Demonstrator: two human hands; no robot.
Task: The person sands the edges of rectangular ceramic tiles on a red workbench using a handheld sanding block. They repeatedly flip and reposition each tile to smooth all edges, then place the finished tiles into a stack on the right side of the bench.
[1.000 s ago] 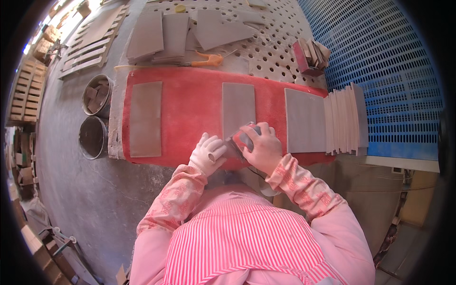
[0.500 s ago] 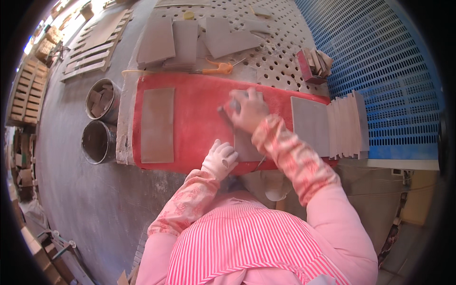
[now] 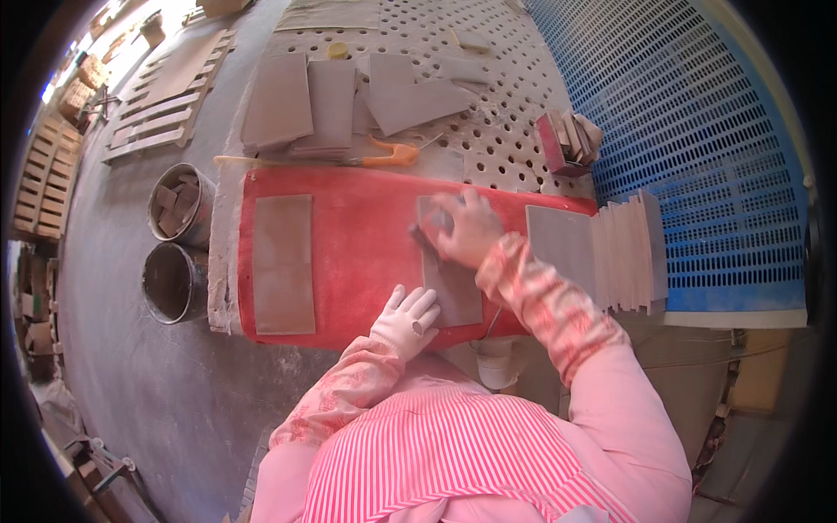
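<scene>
A grey, flat rectangular tile [image 3: 455, 292] lies before me on a red mat [image 3: 366, 253]. My right hand [image 3: 469, 228], blurred by motion, is closed around a small dark block-like tool [image 3: 426, 240] over the tile's far part. The tool's exact kind cannot be made out. At the tile's near left edge rests my left hand [image 3: 404, 322], in a white glove, its fingers spread and stretched out. Its fingertips are at or close to the tile's edge.
A brownish tile [image 3: 284, 264] lies on the mat's left. Rightward are another tile [image 3: 560, 251] and a row of upright tiles [image 3: 629, 253]. Beyond sit stacked tiles [image 3: 277, 103], an orange-handled tool [image 3: 392, 155] and a red box [image 3: 567, 148]. Two buckets [image 3: 174, 283] stand left.
The whole scene sits lower in the picture. My right hand has shifted slightly to the right over the tile with the tool. My left hand's fingers are more spread.
</scene>
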